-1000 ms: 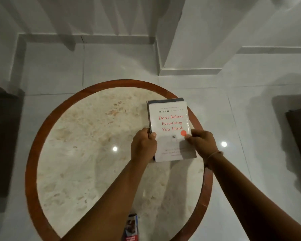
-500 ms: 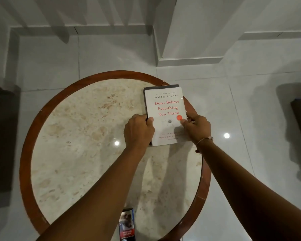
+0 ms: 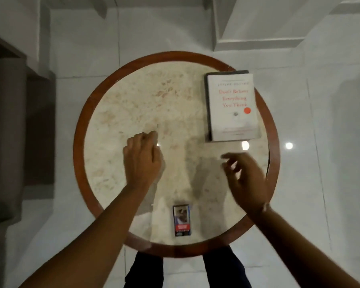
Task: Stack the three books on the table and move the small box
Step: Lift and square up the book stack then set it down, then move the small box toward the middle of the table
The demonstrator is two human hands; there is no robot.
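A stack of books lies at the far right of the round table [image 3: 96, 113]; its top book [image 3: 233, 109] is white with red lettering, and dark edges of books beneath show along its left and far sides. A small box [image 3: 181, 220] with a picture and red label sits near the table's near edge. My left hand [image 3: 142, 157] hovers over the table's middle with fingers curled, holding nothing. My right hand [image 3: 244, 178] hangs over the near right part, fingers spread and blurred, empty. Both hands are apart from the books and the box.
The table has a marble top and a brown wooden rim, and stands on pale floor tiles. Dark furniture [image 3: 13, 129] stands at the left. A white wall corner [image 3: 258, 23] rises beyond the table. My legs [image 3: 187, 271] show below the near rim.
Both hands have let go of the white book and drawn back toward me. The view has tilted down, so the small box now shows in full.
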